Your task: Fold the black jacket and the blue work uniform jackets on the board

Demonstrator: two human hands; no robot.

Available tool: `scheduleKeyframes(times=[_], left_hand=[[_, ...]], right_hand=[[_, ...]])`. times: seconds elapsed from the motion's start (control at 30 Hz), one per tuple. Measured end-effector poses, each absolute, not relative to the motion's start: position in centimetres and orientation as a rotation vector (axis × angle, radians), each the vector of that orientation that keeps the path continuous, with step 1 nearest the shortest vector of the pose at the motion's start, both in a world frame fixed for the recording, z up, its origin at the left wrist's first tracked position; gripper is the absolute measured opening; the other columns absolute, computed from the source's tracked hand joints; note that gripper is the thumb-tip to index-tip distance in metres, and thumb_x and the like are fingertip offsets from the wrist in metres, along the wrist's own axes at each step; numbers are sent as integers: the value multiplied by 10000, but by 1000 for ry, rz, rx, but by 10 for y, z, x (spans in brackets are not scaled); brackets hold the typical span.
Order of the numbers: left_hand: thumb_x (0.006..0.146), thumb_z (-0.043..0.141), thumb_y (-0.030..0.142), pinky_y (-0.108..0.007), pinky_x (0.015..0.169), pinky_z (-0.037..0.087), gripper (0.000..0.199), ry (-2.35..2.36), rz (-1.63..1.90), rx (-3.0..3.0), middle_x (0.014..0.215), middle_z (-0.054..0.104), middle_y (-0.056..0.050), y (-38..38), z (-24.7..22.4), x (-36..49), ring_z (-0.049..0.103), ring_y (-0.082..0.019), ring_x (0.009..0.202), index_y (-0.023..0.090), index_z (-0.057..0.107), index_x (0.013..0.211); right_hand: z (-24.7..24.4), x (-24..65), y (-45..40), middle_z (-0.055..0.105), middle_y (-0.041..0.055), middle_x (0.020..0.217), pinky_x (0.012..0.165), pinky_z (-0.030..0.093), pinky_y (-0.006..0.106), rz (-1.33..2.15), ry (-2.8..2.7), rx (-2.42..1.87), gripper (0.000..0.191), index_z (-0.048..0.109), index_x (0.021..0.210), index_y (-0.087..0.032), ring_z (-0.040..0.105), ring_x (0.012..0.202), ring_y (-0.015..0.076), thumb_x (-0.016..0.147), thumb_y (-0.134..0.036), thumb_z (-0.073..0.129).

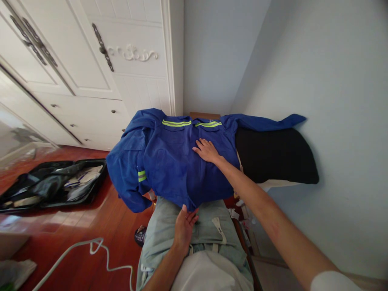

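This blue jacket (169, 161) lies over the black board (275, 155), probably soft and lightish, so I'd grab the hem (189, 204) — my right hand (207, 150) presses flat, fingers spread, gripping nothing; my left hand (184, 230) half-curls there, can't tell if pinching.

1. Appears to be a home; bedroom or dressing room, hard to say which.
2. Includes a white panelled wardrobe (141, 34), fitted with ornate dark metal handles (103, 49), raised scroll moulding (133, 53) and small-knobbed drawers (93, 111) below.
3. Has a glossy reddish wood floor (117, 224) and plain pale walls (333, 81).
4. Holds an open black suitcase (104, 173) on the floor, loaded with jumbled belongings (50, 186).
5. Also holds a loose white cord (86, 242), looped across the boards.
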State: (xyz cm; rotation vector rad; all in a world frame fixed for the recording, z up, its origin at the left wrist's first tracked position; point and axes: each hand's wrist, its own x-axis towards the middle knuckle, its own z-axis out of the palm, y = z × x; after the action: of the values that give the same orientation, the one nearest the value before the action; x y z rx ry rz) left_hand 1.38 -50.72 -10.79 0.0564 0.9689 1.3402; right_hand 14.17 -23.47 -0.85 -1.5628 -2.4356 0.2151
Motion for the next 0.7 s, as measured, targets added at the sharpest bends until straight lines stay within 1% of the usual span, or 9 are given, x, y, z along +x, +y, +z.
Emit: scheduleKeyframes(times=[0.1, 0.17, 0.27, 0.37, 0.43, 0.5, 0.53, 0.6, 0.7], left_hand=[[553, 877, 530, -323, 721, 532, 555, 1033, 1382, 58, 937, 728, -88, -503, -106, 16, 706, -241, 862, 173, 667, 922], [559, 888, 482, -301, 696, 529, 515, 1064, 1411, 65, 899, 726, -66, -503, -105, 18, 703, -212, 809, 176, 661, 905], [562, 897, 426, -260, 672, 519, 443, 1065, 1456, 123, 828, 713, -32, -509, -104, 22, 696, -178, 772, 168, 654, 828], [553, 896, 404, -249, 653, 515, 401, 1049, 1476, 120, 736, 690, -11, -519, -97, 23, 697, -177, 756, 164, 609, 695], [530, 904, 379, -251, 651, 515, 406, 1027, 1473, 80, 690, 674, 3, -524, -88, 22, 700, -182, 753, 166, 576, 642], [523, 907, 351, -248, 658, 513, 397, 998, 1471, 68, 666, 662, 14, -526, -78, 20, 699, -178, 756, 168, 571, 628], [532, 904, 343, -247, 665, 512, 383, 982, 1472, 79, 667, 662, 14, -527, -72, 19, 699, -177, 763, 167, 578, 631], [555, 892, 344, -248, 678, 510, 354, 965, 1476, 120, 690, 677, 1, -527, -62, 18, 700, -182, 785, 166, 598, 639], [587, 875, 362, -259, 714, 514, 327, 971, 1488, 213, 719, 688, -20, -526, -53, 19, 698, -195, 831, 161, 621, 630]], right_hand=[[-10, 142, -234, 305, 170, 1577, 1175, 177, 540, 223, -2423, -1550, 663, 379, 1503, -153, 246, 1466, 324, 998, -576, 302], [-10, 142, -233, 324, 175, 1567, 1174, 184, 542, 224, -2405, -1535, 647, 406, 1486, -144, 262, 1460, 324, 998, -561, 329], [-7, 142, -236, 393, 188, 1526, 1170, 214, 530, 203, -2335, -1463, 569, 498, 1412, -118, 328, 1430, 307, 999, -493, 384], [0, 141, -262, 531, 154, 1413, 1167, 265, 473, 186, -2155, -1245, 432, 604, 1285, -146, 434, 1353, 249, 1001, -396, 397], [5, 139, -300, 630, 126, 1251, 1108, 364, 426, 247, -1992, -1085, 378, 636, 1215, -175, 535, 1224, 225, 998, -375, 399], [9, 136, -349, 669, 96, 1071, 974, 473, 379, 395, -1873, -993, 346, 636, 1184, -197, 611, 1034, 208, 990, -392, 425], [10, 135, -375, 667, 78, 1023, 909, 501, 359, 497, -1860, -971, 331, 629, 1187, -213, 623, 957, 197, 982, -404, 454], [10, 136, -422, 652, 56, 988, 811, 524, 332, 671, -1873, -955, 342, 611, 1213, -237, 619, 873, 185, 932, -426, 558], [1, 142, -462, 628, 66, 1047, 753, 528, 322, 774, -1809, -1055, 437, 580, 1261, -253, 610, 896, 192, 859, -403, 664]])
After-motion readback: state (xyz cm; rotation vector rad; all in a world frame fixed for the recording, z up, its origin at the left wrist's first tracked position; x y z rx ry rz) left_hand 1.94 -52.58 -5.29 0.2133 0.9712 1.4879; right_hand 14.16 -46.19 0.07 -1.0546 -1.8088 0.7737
